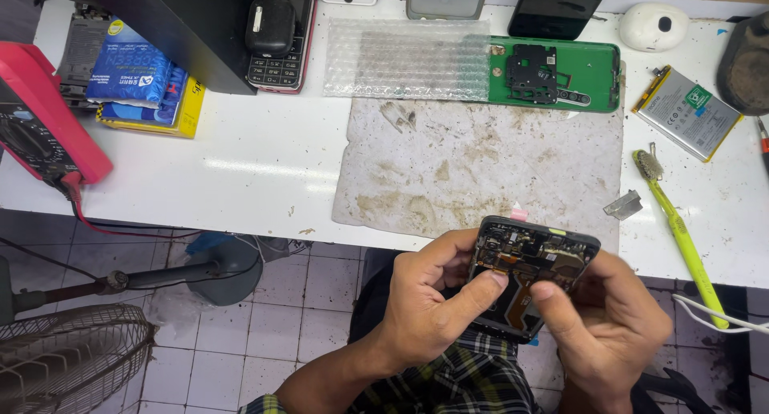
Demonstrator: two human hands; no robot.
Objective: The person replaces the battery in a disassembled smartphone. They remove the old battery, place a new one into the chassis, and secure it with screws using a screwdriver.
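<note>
I hold the opened phone (529, 274) in front of my lap, just off the near edge of the worktop (264, 165), tilted so its bare circuit side faces up at me where I can see it. My left hand (424, 302) wraps the phone's left edge, fingers curled behind it and the thumb laid flat across the boards to steady it. My right hand (609, 326) cups the right edge from below, its thumb tip pressing on the lower part of the exposed inside, close to my left thumb. Both hands are closed on the phone, neither spread.

At twelve o'clock from the phone lies the stained work mat (481, 161), bare in the middle and within easy reach. Beyond it, at about one o'clock, the green back cover (593, 69) rests inner side up with a black plate in it, set aside from the mat. The battery (687, 109) sits at two o'clock, apart from everything else. The yellow-green brush (681, 230) lies at three o'clock, handle toward me. The red multimeter (40, 117) stands far off at ten o'clock.
</note>
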